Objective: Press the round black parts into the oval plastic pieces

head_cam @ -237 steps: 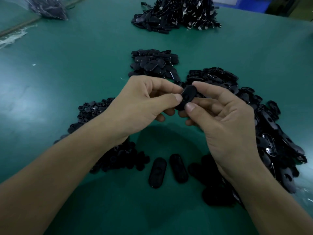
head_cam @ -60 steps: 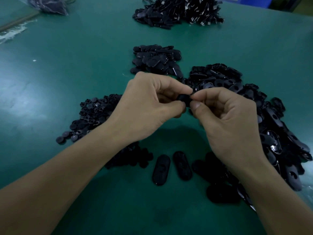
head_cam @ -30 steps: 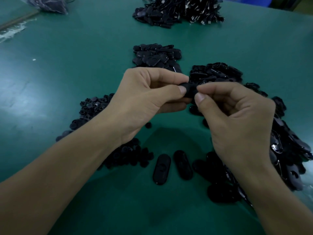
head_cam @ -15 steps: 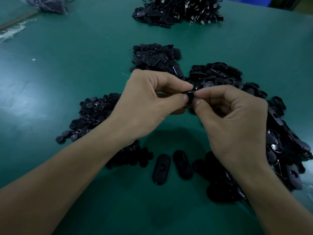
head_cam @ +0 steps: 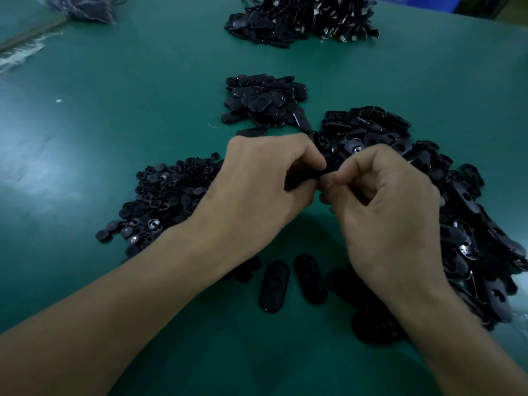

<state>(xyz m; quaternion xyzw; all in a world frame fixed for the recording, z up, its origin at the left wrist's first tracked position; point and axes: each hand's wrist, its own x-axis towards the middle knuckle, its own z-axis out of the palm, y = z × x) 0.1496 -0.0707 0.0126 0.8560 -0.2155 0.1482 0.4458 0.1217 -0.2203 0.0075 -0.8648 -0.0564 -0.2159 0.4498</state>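
My left hand (head_cam: 257, 190) and my right hand (head_cam: 383, 212) meet fingertip to fingertip above the green table, both pinched on one small black oval piece (head_cam: 314, 175) that is mostly hidden by the fingers. Whether a round part sits in it I cannot tell. A heap of round black parts (head_cam: 165, 198) lies left of my left hand. A long heap of oval plastic pieces (head_cam: 463, 224) runs along the right. Two oval pieces (head_cam: 274, 285) lie side by side below my hands.
A smaller pile of black oval pieces (head_cam: 263, 102) lies behind my hands. A big pile of black parts with metal clips (head_cam: 305, 18) sits at the far edge. A plastic bag (head_cam: 83, 7) lies at the far left. The green table (head_cam: 114, 95) shows bare on the left.
Both hands have dropped a little toward me and closed tighter on the piece. The small black piece shows less between the fingertips than before.
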